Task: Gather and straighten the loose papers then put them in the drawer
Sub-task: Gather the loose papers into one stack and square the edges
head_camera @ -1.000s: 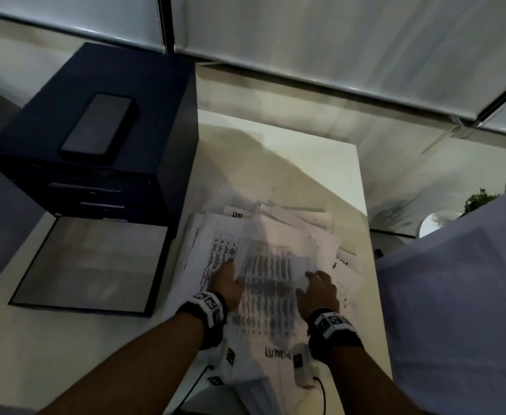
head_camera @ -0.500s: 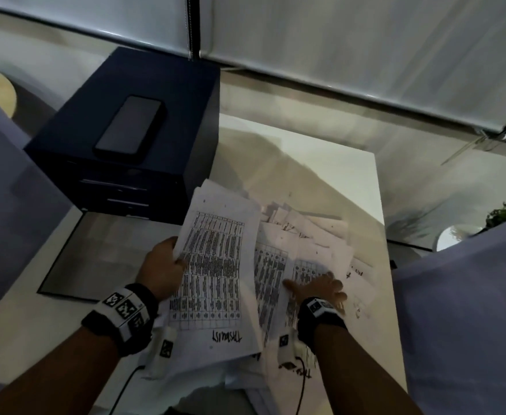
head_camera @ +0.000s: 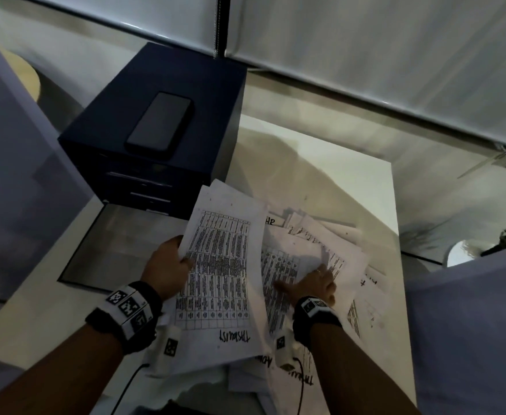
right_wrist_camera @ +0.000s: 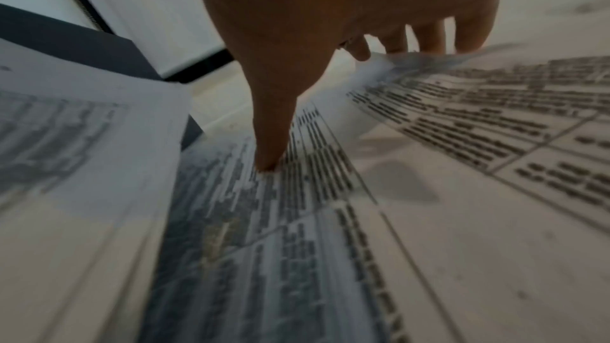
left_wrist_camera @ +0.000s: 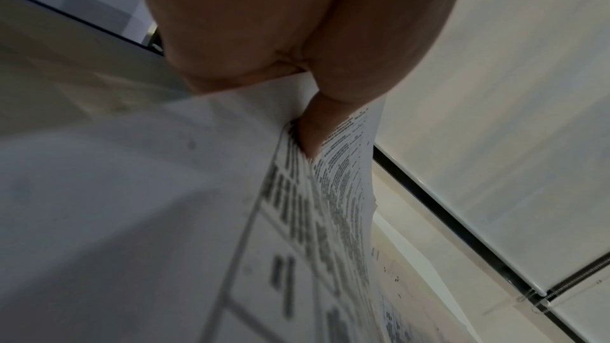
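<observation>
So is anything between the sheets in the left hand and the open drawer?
Nothing visible. The left hand grips a sheaf of papers right beside the open drawer, whose bottom looks bare. The phone lies on the cabinet, out of the way.

Bare forearms. Each wrist: black strap (head_camera: pixel 143 298), white blocks printed with black square markers (head_camera: pixel 127 307), white tagged pod underneath trailing black cable (head_camera: pixel 125 390).

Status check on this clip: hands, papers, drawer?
Left hand pinches a printed sheet by its edge. Right hand spread on the loose papers. Bottom drawer open, nothing blocking it.
</observation>
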